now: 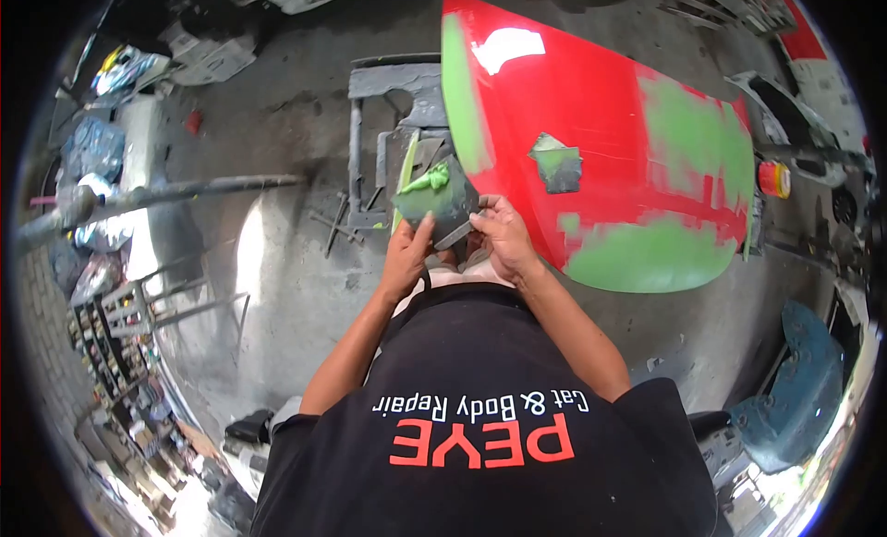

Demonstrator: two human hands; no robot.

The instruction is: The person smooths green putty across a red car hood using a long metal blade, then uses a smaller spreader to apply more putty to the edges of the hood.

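Note:
My left hand (407, 258) grips the near left edge of a dark mixing board (448, 197), its thumb on top. A lump of bright green body filler (427, 179) lies on the board. In my right hand (506, 237) is a narrow, flat grey putty knife (454, 235), pinched between thumb and fingers at the board's near right edge. Just to the right stands a red car panel (591, 121), shaped like a hood, with light green filler patches. A crumpled dark grey sheet (559, 170) rests on it.
A grey metal stand (358, 149) is in front, beside the panel. A long pipe (185, 193) juts in from the left. A red and yellow can (773, 179) is beyond the panel's right end. A blue-green body part (799, 389) lies at lower right.

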